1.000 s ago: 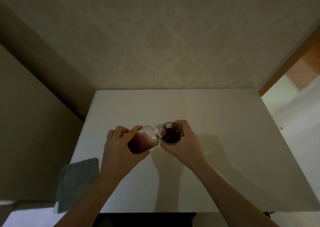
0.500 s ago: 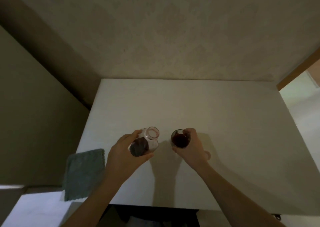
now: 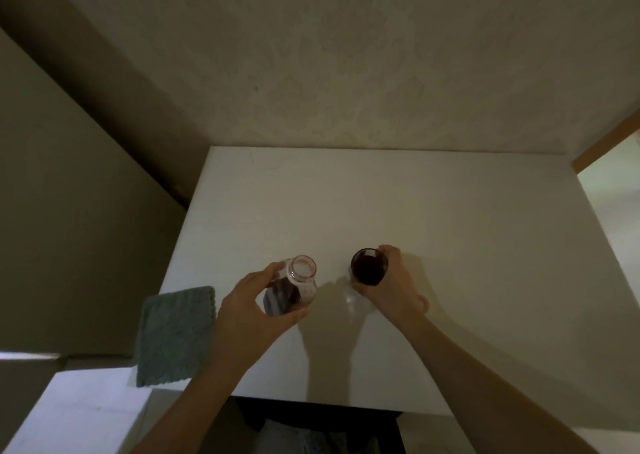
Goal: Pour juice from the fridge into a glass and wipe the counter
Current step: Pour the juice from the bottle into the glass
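Observation:
A clear juice bottle (image 3: 294,289) with dark red juice stands upright, uncapped, near the counter's front left; my left hand (image 3: 254,309) grips it around the body. To its right a small glass (image 3: 368,271) filled with dark red juice rests on the white counter (image 3: 433,231), held by my right hand (image 3: 393,289) from the right side. Bottle and glass are apart, with a gap of counter between them. A grey-green cloth (image 3: 175,335) lies at the counter's front left corner, hanging over the edge.
A patterned wall (image 3: 346,72) rises behind the counter. A dark gap and a plain wall sit to the left. A wooden door frame (image 3: 609,141) and a bright room lie at the right. A lower white surface (image 3: 76,415) is at the bottom left.
The bottle went from tilted over the glass to upright and moved left, away from the glass. The glass came down onto the counter, still held by my right hand.

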